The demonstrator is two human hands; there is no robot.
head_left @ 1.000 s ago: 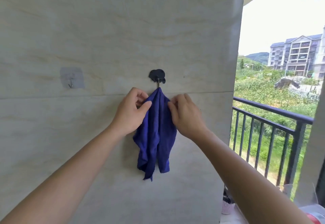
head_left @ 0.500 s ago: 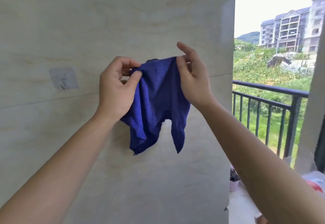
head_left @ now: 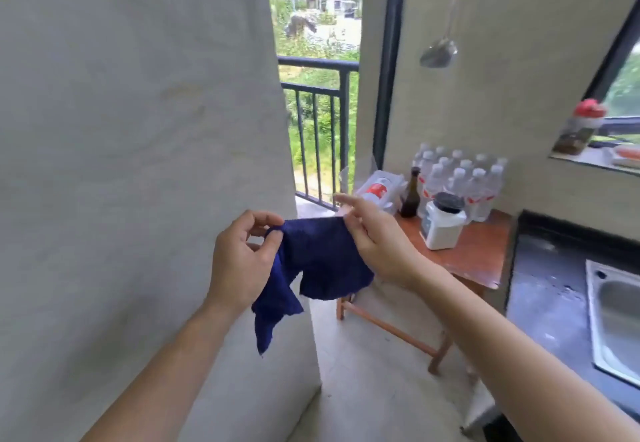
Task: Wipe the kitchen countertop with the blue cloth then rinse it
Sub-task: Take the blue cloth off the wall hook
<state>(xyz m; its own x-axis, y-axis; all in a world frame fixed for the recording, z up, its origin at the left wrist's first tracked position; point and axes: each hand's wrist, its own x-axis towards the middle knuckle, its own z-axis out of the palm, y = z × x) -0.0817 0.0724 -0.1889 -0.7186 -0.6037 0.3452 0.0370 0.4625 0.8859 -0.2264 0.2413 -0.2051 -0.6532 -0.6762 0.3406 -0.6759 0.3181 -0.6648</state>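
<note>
While fingertips of left hand [head_left: 242,261] and right hand [head_left: 377,237] pinch the top edge of the blue cloth [head_left: 322,258], it hangs mid-air, centre | step: fetching; wiping not begun | next: carry to countertop [head_left: 543,289], 4 o'clock, spread flat | sink [head_left: 620,306]: contents unclear | white jar [head_left: 443,226], 3 o'clock: contents hidden
</note>
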